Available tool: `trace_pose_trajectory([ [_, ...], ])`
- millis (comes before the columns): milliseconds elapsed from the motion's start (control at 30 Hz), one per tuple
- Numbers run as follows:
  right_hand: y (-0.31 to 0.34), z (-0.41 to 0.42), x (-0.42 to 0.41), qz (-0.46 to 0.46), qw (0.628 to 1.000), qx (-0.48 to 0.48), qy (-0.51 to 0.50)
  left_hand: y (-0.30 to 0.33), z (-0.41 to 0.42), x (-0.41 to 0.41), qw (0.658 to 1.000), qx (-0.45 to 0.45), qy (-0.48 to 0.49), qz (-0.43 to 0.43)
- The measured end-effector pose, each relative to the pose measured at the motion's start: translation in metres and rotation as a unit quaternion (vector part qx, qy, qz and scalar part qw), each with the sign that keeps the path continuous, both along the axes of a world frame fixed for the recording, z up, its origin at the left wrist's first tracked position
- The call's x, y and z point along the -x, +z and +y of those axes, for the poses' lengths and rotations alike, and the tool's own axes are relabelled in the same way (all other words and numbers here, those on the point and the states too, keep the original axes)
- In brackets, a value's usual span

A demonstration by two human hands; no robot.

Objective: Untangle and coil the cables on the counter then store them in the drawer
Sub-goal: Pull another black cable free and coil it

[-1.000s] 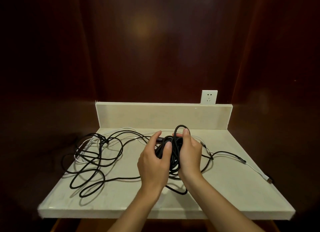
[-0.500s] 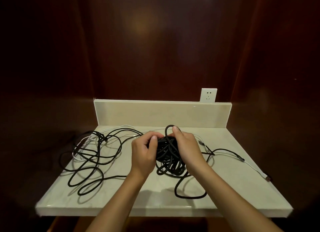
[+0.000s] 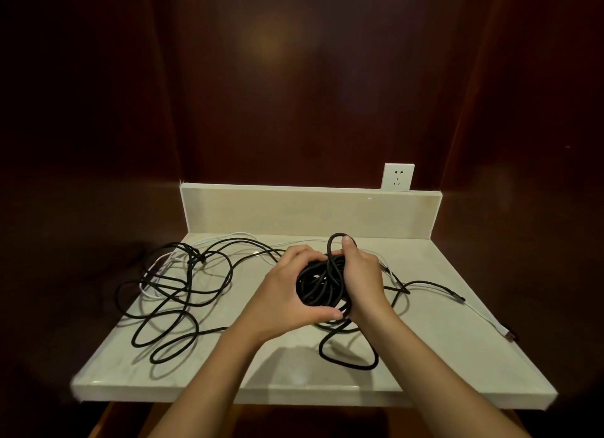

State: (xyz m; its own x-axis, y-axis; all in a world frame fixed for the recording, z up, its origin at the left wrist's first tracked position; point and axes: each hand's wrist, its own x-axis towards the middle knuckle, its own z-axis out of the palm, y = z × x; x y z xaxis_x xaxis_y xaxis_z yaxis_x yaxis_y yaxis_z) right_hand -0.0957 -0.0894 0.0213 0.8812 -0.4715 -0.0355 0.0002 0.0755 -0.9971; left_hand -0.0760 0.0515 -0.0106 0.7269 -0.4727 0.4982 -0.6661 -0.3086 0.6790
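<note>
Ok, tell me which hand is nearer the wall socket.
Right. The right hand grips the black cable bundle almost straight below the wall socket; the left hand holds the bundle's other side, further off to the left.

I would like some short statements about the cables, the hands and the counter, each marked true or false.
1. Both hands hold the black cable bundle. True.
2. The left hand is resting flat on the counter. False: it grips the bundle.
3. A white cable runs toward the counter's right edge. True.
4. A plug sits in the wall socket. False: the socket is empty.
5. Loose black cable loops lie left of the hands. True.
</note>
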Motion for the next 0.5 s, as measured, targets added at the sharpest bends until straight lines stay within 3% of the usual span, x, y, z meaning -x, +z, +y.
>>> trace_pose_trajectory([
  [233,0.002,0.000,0.002,0.037,0.992,-0.098,0.065,0.000,0.001,-0.001,1.000,0.028,0.001,0.005],
  [400,0.002,-0.007,0.004,0.054,0.985,-0.025,0.159,-0.006,0.005,-0.009,0.986,0.131,-0.043,0.090],
  [500,0.005,-0.010,0.006,0.052,0.975,0.037,0.212,-0.008,0.004,-0.010,0.983,0.156,-0.042,0.090],
])
